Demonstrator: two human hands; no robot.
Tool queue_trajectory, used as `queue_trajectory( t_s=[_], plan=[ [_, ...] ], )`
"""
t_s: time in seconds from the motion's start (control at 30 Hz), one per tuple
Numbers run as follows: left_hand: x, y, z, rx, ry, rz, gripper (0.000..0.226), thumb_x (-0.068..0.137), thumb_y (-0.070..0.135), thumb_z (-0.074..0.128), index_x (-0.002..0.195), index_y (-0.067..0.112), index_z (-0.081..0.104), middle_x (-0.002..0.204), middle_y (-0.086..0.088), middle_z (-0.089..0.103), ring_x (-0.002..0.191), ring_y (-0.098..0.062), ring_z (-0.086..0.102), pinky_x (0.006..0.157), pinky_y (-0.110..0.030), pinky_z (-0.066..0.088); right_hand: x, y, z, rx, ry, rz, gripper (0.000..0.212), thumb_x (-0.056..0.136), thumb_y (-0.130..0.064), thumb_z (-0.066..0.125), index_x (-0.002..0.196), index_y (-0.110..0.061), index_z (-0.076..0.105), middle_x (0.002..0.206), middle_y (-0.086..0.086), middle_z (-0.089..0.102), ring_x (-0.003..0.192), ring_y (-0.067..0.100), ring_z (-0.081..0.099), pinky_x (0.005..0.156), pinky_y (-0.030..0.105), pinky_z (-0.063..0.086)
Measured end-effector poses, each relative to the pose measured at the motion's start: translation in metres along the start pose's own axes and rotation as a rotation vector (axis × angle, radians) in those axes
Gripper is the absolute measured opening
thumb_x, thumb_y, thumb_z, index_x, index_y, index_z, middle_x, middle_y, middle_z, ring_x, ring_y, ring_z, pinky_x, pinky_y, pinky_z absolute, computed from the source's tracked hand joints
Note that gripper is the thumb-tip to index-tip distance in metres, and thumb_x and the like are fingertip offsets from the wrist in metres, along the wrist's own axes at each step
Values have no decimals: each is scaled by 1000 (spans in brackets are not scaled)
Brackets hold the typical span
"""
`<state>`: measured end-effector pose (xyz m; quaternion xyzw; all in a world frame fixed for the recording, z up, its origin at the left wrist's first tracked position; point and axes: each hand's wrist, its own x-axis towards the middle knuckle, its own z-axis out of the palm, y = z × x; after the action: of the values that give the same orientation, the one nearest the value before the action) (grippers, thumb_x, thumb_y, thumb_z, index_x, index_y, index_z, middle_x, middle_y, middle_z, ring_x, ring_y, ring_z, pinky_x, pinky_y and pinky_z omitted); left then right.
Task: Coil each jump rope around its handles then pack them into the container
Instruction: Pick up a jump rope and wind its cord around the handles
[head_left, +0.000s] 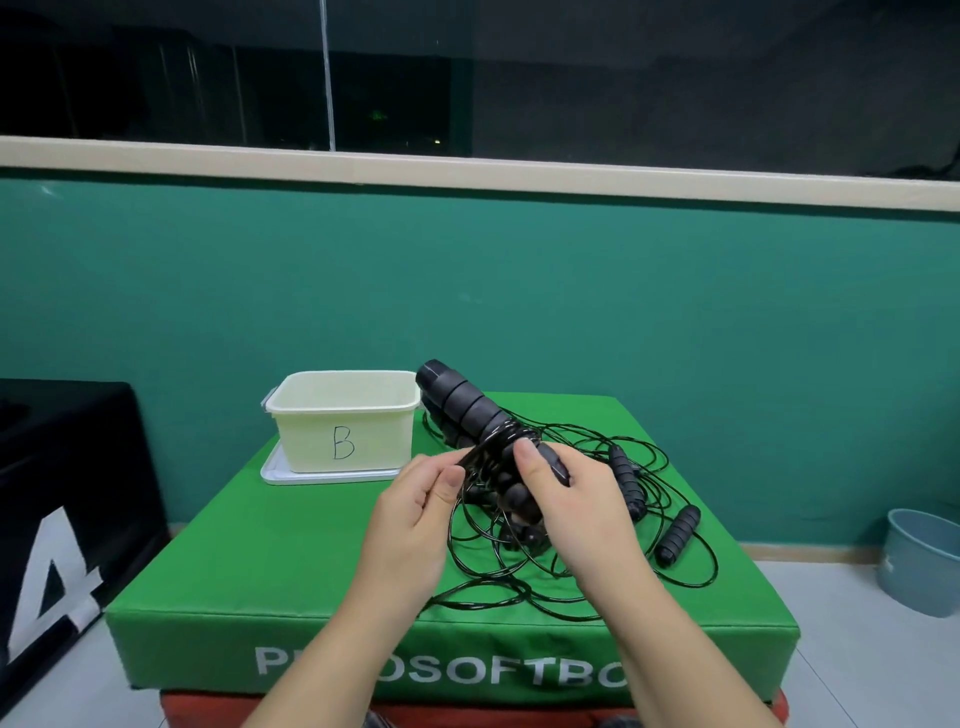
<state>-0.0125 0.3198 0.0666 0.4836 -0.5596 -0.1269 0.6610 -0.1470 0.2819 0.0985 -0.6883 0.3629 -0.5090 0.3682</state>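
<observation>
Only the head view to go on, so here's what it showed. The right hand (563, 499) was wrapped around a pair of black ribbed handles (467, 410) held together, thumb on top near the cord end. The bundle's long axis ran up and away to the left, its butt end poking out just beside the rim of the container (400, 415). The left hand (415, 506) sat right next to it, pinching the thin black cord (480, 453) where a few turns already circled the handles. So the left hand was the one feeding cord and the right was the anchor; I'd guess the next wrap goes around that slanted axis.

The container was a cream plastic tub with a "B" on its front, sitting on its lid and looking empty from here. More glossy cord lay in loose tangled loops on the green padded box (291, 566), with other foam-grip handles (678, 535) lying to the right. Those rubbery segments look grippy; the cord looks springy, so it may uncoil.
</observation>
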Motion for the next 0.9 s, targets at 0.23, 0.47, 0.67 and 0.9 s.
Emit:
queue_trajectory(
  t_s=[0.23, 0.47, 0.67, 0.9],
  plan=[
    [7, -2, 2, 29, -65, -168, 31, 80, 53, 39, 88, 27, 53, 75, 19, 62, 69, 7, 54, 67, -21, 42, -4, -3, 7, 376, -75, 97, 32, 99, -27, 47, 93, -1, 64, 75, 17, 69, 59, 25, 66, 50, 29, 50],
    [3, 15, 2, -59, -9, -245, 40, 87, 41, 51, 55, 18, 57, 34, 13, 36, 34, -2, 33, 39, -11, 22, 0, 6, 10, 58, 82, -10, 10, 98, -35, 45, 106, -43, 46, 102, -4, 62, 91, 6, 61, 83, 23, 47],
    [3, 15, -3, 36, 135, -125, 47, 77, 51, 50, 50, 13, 48, 46, 9, 34, 44, -5, 29, 43, -18, 22, -7, 2, 16, -310, -40, -289, 61, 88, -44, 48, 142, -19, 36, 128, -8, 36, 112, -25, 27, 94, -4, 15],
    [4, 18, -12, 158, 30, 63, 35, 87, 57, 50, 58, 39, 61, 71, 14, 55, 70, -2, 52, 58, -10, 34, -8, 5, 11, -461, -42, -280, 77, 90, -32, 63, 150, -22, 16, 138, -9, 33, 129, 6, 30, 98, 10, 20]
  ],
)
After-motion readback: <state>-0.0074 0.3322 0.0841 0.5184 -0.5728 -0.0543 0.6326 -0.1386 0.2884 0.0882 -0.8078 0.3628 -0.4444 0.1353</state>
